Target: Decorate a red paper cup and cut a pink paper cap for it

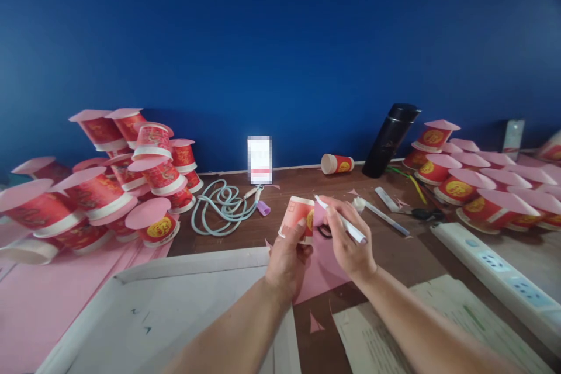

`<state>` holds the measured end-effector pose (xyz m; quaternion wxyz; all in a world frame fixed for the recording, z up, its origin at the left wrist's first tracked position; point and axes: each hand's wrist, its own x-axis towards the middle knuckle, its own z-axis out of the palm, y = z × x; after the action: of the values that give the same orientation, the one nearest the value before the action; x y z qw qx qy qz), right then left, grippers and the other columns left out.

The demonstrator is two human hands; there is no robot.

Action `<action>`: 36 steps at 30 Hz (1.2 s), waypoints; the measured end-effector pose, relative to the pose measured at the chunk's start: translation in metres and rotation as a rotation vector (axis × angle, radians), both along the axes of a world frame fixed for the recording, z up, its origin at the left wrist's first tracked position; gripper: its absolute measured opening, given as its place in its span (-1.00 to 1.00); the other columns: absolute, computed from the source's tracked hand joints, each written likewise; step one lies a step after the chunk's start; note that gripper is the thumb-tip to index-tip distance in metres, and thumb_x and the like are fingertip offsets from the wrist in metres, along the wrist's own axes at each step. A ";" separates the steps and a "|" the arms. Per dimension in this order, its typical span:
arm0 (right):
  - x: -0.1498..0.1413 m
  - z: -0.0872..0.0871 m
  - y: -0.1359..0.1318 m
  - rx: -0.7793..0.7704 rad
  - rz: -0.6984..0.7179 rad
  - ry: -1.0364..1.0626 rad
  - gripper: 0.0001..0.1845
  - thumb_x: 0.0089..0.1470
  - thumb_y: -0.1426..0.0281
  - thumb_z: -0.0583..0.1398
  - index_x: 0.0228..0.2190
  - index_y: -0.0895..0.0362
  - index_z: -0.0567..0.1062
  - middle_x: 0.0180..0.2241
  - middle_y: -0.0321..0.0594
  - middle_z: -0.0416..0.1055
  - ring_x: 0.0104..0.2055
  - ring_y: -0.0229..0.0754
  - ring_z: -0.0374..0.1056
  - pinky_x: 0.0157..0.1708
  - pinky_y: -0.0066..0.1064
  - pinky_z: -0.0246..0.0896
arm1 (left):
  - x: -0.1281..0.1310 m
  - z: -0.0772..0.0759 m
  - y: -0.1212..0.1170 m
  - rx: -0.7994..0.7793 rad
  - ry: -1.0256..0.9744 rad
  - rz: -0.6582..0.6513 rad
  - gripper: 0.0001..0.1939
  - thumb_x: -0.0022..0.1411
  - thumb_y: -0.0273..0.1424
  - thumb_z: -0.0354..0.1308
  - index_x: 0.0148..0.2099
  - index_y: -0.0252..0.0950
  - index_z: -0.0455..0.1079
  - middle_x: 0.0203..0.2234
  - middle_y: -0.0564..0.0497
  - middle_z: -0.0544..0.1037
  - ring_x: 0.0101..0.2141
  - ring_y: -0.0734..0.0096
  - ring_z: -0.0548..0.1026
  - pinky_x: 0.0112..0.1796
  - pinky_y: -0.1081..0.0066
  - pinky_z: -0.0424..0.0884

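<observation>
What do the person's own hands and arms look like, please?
The left hand and right hand are bare: no gloves, and no rings that I can make out. The left forearm and right forearm show no sleeve, watch, bracelet or clear marking; anything worn higher up is out of view.

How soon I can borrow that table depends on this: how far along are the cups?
Looks well along: most cups piled at left and right wear pink tops. In hand: the left hand holds a topless red cup, the right hand a white pen beside its rim. Apparently left: that one, plus the topless cup or stack lying near the bottle.
</observation>
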<state>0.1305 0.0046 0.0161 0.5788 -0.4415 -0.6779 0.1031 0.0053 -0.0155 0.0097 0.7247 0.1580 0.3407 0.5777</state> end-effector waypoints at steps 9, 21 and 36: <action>-0.007 0.004 -0.011 0.092 0.017 -0.022 -0.84 0.10 0.44 0.21 -0.22 0.07 0.48 -0.21 -0.15 0.53 -0.12 -0.08 0.48 -0.11 -0.25 0.40 | 0.002 -0.003 0.001 0.087 -0.029 0.023 -0.70 0.04 -0.28 0.36 -0.18 -0.28 0.49 -0.40 0.03 0.51 -0.40 0.51 0.43 -0.39 0.50 0.29; -0.006 0.006 -0.009 0.166 -0.055 -0.092 -0.87 0.08 0.46 0.25 -0.27 0.08 0.48 -0.30 -0.18 0.54 -0.23 -0.12 0.51 -0.17 -0.26 0.44 | 0.003 -0.005 0.003 0.097 0.016 0.031 -0.68 0.03 -0.29 0.37 -0.15 -0.29 0.51 -0.40 0.04 0.48 -0.48 0.59 0.32 -0.45 0.51 0.21; -0.005 0.007 -0.009 0.165 -0.057 -0.124 -0.89 0.10 0.47 0.24 -0.27 0.11 0.47 -0.30 -0.18 0.52 -0.26 -0.16 0.50 -0.18 -0.29 0.43 | 0.004 -0.005 0.001 0.081 0.009 0.037 -0.65 -0.01 -0.27 0.40 -0.18 -0.32 0.51 -0.40 0.04 0.44 -0.45 0.58 0.31 -0.47 0.53 0.19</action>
<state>0.1250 -0.0043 0.0229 0.5727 -0.4170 -0.7057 0.0030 0.0090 -0.0144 0.0051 0.7055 0.1835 0.3232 0.6035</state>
